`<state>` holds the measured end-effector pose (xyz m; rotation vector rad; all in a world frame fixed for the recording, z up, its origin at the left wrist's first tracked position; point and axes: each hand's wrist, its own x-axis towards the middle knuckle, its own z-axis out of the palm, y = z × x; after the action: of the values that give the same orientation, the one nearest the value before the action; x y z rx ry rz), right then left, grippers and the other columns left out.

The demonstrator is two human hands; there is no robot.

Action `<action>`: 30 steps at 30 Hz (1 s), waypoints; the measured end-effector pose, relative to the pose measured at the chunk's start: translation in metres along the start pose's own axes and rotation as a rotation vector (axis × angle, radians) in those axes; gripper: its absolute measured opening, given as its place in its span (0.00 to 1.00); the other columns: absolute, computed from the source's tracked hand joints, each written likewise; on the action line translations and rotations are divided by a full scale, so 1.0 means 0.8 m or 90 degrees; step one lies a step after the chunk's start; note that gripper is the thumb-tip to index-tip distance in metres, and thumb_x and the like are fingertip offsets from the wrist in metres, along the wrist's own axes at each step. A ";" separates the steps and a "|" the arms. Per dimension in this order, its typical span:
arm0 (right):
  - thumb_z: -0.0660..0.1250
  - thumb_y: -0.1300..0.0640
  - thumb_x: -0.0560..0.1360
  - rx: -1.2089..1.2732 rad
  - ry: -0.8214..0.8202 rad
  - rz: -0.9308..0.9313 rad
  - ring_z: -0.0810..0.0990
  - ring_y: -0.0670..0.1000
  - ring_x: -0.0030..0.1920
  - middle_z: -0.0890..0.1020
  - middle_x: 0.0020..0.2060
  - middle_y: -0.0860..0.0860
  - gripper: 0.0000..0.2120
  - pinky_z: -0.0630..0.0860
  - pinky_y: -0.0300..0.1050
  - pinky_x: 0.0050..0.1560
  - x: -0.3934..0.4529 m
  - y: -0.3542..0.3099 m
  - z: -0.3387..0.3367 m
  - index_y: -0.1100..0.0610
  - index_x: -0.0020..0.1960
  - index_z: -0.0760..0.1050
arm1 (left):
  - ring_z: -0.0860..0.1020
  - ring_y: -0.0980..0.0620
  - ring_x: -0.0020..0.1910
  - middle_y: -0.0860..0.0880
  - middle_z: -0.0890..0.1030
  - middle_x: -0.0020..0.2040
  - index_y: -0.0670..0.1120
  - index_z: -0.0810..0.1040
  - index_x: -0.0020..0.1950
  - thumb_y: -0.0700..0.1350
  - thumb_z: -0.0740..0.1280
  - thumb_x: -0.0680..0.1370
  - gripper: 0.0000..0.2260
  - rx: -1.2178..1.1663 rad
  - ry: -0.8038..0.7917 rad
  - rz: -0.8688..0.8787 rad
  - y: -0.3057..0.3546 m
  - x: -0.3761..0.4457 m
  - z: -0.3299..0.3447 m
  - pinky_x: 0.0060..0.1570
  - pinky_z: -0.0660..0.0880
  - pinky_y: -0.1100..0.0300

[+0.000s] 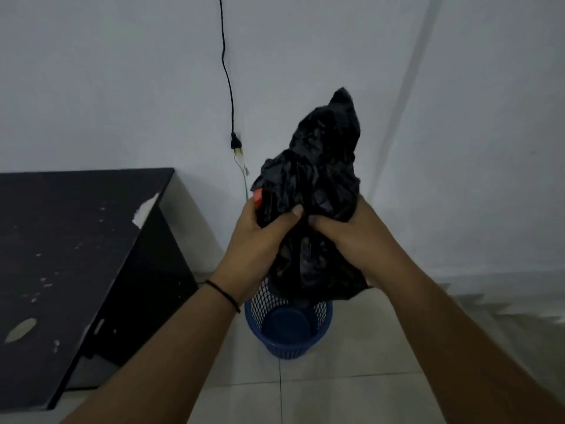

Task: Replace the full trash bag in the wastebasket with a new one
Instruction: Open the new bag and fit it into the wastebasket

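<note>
Trash bag (318, 191): black, thin, crinkled film, bunched into a tall irregular lump tapering to a peak above the fingers; hanging over the wastebasket, apparently clear of its rim.
Left hand (263, 234): fingers curling round the bag's left side, thumb pressing into the film.
Right hand (339, 231): fingers gripping the right side, closing tightly into the folds.
Red item (257, 197): showing just above the left fingers at the bag's edge; identity unclear.
Wastebasket (287, 328): blue plastic, round, mesh wall, solid base; standing on the tiled floor (351, 377) below the fingers, unlined.
Tabletop (61, 240): dark, chipped, left of the fingers.
Risk, tearing: thin film is likely splitting if squeezed over hard contents.
Risk, spillage: the red item is possibly slipping out while the mouth is ungathered.
</note>
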<state>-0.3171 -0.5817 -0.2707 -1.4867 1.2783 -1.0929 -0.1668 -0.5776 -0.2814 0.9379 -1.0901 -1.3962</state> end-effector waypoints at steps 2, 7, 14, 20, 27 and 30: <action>0.70 0.55 0.73 0.047 0.013 0.000 0.79 0.45 0.55 0.79 0.56 0.44 0.22 0.75 0.44 0.59 0.017 0.037 -0.001 0.42 0.63 0.68 | 0.80 0.50 0.57 0.49 0.81 0.58 0.52 0.75 0.62 0.42 0.67 0.76 0.15 -0.010 0.010 -0.008 -0.033 0.017 -0.023 0.58 0.76 0.54; 0.65 0.63 0.75 0.277 0.099 0.058 0.81 0.54 0.53 0.83 0.51 0.48 0.17 0.77 0.52 0.55 0.046 0.132 -0.011 0.49 0.61 0.73 | 0.79 0.46 0.58 0.45 0.80 0.60 0.43 0.73 0.66 0.43 0.65 0.76 0.18 -0.029 -0.012 0.021 -0.100 0.047 -0.085 0.56 0.77 0.53; 0.74 0.43 0.60 0.092 -0.116 -0.030 0.82 0.40 0.50 0.80 0.54 0.41 0.32 0.79 0.35 0.47 0.022 0.219 0.067 0.43 0.62 0.68 | 0.82 0.50 0.52 0.48 0.83 0.54 0.46 0.77 0.59 0.38 0.69 0.74 0.14 0.096 0.027 0.161 -0.206 0.052 -0.114 0.53 0.79 0.54; 0.73 0.57 0.70 0.047 0.030 -0.122 0.81 0.47 0.52 0.82 0.51 0.46 0.19 0.77 0.42 0.53 0.017 0.280 0.089 0.45 0.58 0.74 | 0.80 0.51 0.55 0.50 0.81 0.57 0.47 0.75 0.62 0.37 0.71 0.72 0.19 0.126 0.011 0.229 -0.242 0.037 -0.147 0.55 0.77 0.55; 0.72 0.61 0.69 0.296 0.036 -0.019 0.82 0.54 0.56 0.82 0.57 0.52 0.26 0.76 0.53 0.59 0.091 0.286 0.040 0.55 0.67 0.71 | 0.79 0.46 0.59 0.45 0.79 0.62 0.46 0.71 0.68 0.34 0.64 0.76 0.21 0.054 -0.035 0.139 -0.208 0.099 -0.195 0.60 0.75 0.50; 0.72 0.58 0.67 0.323 0.034 -0.005 0.82 0.53 0.55 0.83 0.56 0.51 0.27 0.76 0.51 0.58 0.133 0.292 0.035 0.55 0.66 0.73 | 0.80 0.44 0.57 0.46 0.80 0.61 0.48 0.72 0.67 0.35 0.63 0.77 0.20 0.021 -0.049 0.082 -0.202 0.146 -0.200 0.58 0.75 0.50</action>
<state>-0.3348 -0.7079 -0.4950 -1.0844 0.9350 -1.3480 -0.0703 -0.7116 -0.4761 0.8280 -1.2139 -1.3208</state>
